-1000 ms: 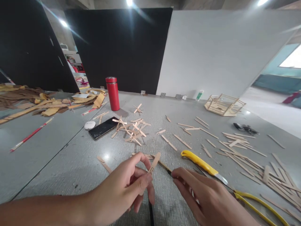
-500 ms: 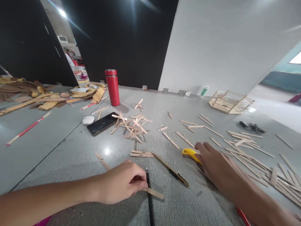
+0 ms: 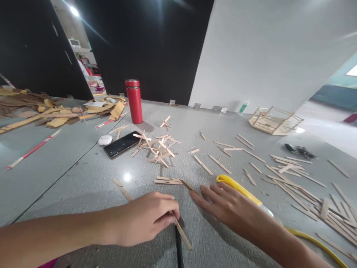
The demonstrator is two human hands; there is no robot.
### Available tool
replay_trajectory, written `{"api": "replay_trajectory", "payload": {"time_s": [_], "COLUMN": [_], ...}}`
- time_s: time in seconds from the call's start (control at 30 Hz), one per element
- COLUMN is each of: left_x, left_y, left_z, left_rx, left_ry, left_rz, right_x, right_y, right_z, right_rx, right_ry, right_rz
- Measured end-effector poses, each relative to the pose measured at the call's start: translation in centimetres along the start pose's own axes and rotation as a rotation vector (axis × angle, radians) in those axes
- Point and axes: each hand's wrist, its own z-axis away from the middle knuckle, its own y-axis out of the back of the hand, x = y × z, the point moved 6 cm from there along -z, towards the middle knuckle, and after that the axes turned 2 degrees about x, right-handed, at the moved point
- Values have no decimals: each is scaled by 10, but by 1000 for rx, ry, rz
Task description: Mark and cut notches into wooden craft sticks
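Observation:
My left hand (image 3: 146, 219) is closed, its fingers pinching a flat wooden craft stick (image 3: 182, 235) that lies slanted on the grey floor, across a black pen (image 3: 178, 247). My right hand (image 3: 223, 204) lies flat with fingers stretched out, pointing left, and holds nothing. Its fingertips are close to a long brown stick (image 3: 188, 185). Just behind my right hand lies a yellow-handled cutter (image 3: 237, 185), partly hidden by the hand.
Loose wooden sticks (image 3: 157, 149) are scattered over the floor, with more at the right (image 3: 292, 175). A black phone (image 3: 121, 144), a white case (image 3: 105, 140) and a red flask (image 3: 134, 101) stand further back. A stick frame (image 3: 275, 121) sits far right, cardboard scraps (image 3: 41, 115) far left.
My left hand lowered the stick from the air to the floor beside the pen. My right hand reached out to the yellow cutter, then came back left and flattened near my left hand.

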Motion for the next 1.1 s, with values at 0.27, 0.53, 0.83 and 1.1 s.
{"api": "replay_trajectory", "payload": {"time_s": [0.27,0.53,0.83,1.1], "left_x": [30,35,30,34], "left_y": [-4,-28,-41,-40], "left_z": [11,16,13,13], "left_rx": [-4,-171,-110,-79], "left_ry": [-262,-264,-285,-312], "left_rz": [-377,-450,-489,-617], "right_x": [28,54,5,-19], "right_y": [5,36,9,-10], "right_z": [16,29,39,24], "right_rx": [215,369,152,103], "right_ry": [-227,-741,-1000,-1060], "right_rz": [-253,-596,-1275,-1502]}}
